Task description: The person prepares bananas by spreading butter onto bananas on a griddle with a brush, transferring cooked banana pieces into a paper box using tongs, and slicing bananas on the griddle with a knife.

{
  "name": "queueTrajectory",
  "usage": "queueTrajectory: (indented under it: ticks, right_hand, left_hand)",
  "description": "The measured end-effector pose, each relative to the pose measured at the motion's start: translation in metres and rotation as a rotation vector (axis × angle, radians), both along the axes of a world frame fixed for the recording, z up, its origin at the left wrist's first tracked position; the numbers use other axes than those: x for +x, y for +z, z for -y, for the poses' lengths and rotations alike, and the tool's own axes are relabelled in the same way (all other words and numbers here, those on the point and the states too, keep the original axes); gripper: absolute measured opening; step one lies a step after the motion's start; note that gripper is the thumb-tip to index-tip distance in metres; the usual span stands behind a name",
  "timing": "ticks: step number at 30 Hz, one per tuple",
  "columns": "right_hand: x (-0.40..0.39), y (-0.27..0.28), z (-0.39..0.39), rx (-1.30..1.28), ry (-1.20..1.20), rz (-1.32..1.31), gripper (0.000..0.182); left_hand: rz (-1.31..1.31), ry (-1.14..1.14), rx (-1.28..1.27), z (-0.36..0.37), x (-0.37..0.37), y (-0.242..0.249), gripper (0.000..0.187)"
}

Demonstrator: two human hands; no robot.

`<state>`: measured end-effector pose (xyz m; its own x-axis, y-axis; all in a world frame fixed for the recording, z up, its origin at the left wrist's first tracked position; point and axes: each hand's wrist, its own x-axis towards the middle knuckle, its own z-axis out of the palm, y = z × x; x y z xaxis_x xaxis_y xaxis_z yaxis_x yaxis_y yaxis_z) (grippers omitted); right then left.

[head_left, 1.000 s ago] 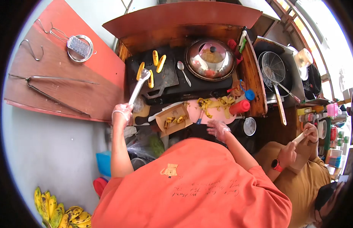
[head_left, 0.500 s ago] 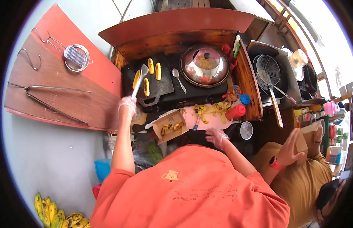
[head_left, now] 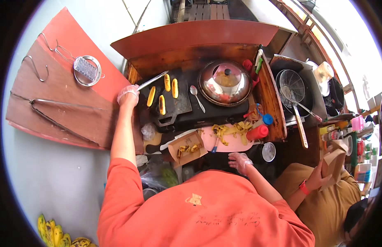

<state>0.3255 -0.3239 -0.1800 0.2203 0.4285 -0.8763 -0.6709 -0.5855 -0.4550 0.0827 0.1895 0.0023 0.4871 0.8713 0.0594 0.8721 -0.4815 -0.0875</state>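
Observation:
My left hand (head_left: 128,95), in a clear plastic glove, is wrapped round the handle of metal tongs (head_left: 153,80) at the left edge of the stove. The tongs point right, over a dark griddle plate (head_left: 180,92). Several yellow banana pieces (head_left: 175,88) with browned spots lie on and beside that plate. My right hand (head_left: 240,161), also gloved, rests with fingers spread below the pink cutting board (head_left: 232,144) and looks to hold nothing. Left of it stands a cardboard tray (head_left: 186,148) with browned pieces inside.
A domed lid (head_left: 225,82) covers a pan on the stove, with a spoon (head_left: 197,99) beside it. Peels (head_left: 224,131) and a red-capped bottle (head_left: 257,132) are at the board. On the right, a co-worker's hand (head_left: 316,177) holds a cardboard box (head_left: 334,164).
My left hand and the tongs have moved left and up, off the middle of the banana pieces. The co-worker's hand now grips the box from below. The whole view has shifted slightly.

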Motion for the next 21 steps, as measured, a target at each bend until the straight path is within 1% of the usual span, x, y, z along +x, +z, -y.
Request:
queueTrajectory:
  ticks: [1, 2, 3, 5, 6, 8, 9, 10, 11, 13, 14, 15, 17, 19, 21]
  right_hand:
    - [0.0, -0.002, 0.001, 0.004, 0.006, 0.009, 0.051]
    - [0.001, -0.003, 0.002, 0.0, 0.009, 0.008, 0.051]
    - [0.002, -0.004, 0.002, 0.008, 0.014, 0.014, 0.051]
    - [0.004, -0.01, 0.003, 0.008, 0.021, 0.017, 0.051]
    - [0.005, -0.018, 0.002, 0.013, 0.011, 0.011, 0.05]
    - [0.007, -0.02, 0.001, 0.035, 0.006, 0.017, 0.05]
    - [0.009, -0.026, 0.001, 0.038, 0.068, 0.033, 0.05]
    - [0.011, -0.021, 0.0, 0.054, 0.07, 0.037, 0.05]
    - [0.011, -0.018, -0.002, 0.065, 0.073, 0.034, 0.051]
    - [0.014, -0.035, -0.006, 0.098, 0.055, 0.032, 0.051]
    - [0.015, -0.033, -0.011, 0.082, 0.047, 0.019, 0.051]
    - [0.014, -0.023, -0.017, 0.072, 0.037, 0.009, 0.051]
    - [0.011, -0.012, -0.025, 0.053, 0.039, 0.007, 0.051]
    - [0.011, -0.012, -0.031, 0.045, 0.093, 0.01, 0.051]
    - [0.009, -0.017, -0.032, 0.083, 0.115, 0.006, 0.05]
  left_hand:
    - [0.035, -0.078, 0.041, -0.002, -0.005, 0.001, 0.022]
    - [-0.067, -0.035, 0.003, -0.006, -0.004, 0.002, 0.024]
    - [-0.068, -0.031, -0.003, -0.004, -0.007, 0.004, 0.024]
    - [-0.011, -0.105, 0.012, 0.005, -0.013, 0.008, 0.022]
    - [0.006, -0.072, 0.013, 0.017, -0.011, 0.017, 0.018]
    - [-0.007, -0.1, 0.027, 0.02, -0.019, 0.016, 0.018]
    - [-0.016, -0.128, 0.048, 0.022, -0.022, 0.015, 0.017]
    - [-0.075, -0.112, 0.011, 0.028, -0.021, 0.018, 0.019]
    - [-0.032, -0.11, 0.079, 0.022, -0.031, -0.003, 0.018]
    - [-0.039, -0.079, 0.03, 0.051, -0.031, 0.012, 0.017]
    - [-0.05, -0.068, 0.01, 0.055, -0.038, 0.0, 0.017]
    - [0.215, 0.083, -0.179, 0.055, -0.047, -0.013, 0.016]
    - [0.479, 0.243, -0.36, 0.068, -0.057, -0.021, 0.016]
    - [0.329, 0.059, -0.198, 0.109, -0.07, -0.015, 0.02]
    - [0.375, 0.042, -0.266, 0.136, -0.08, -0.011, 0.026]
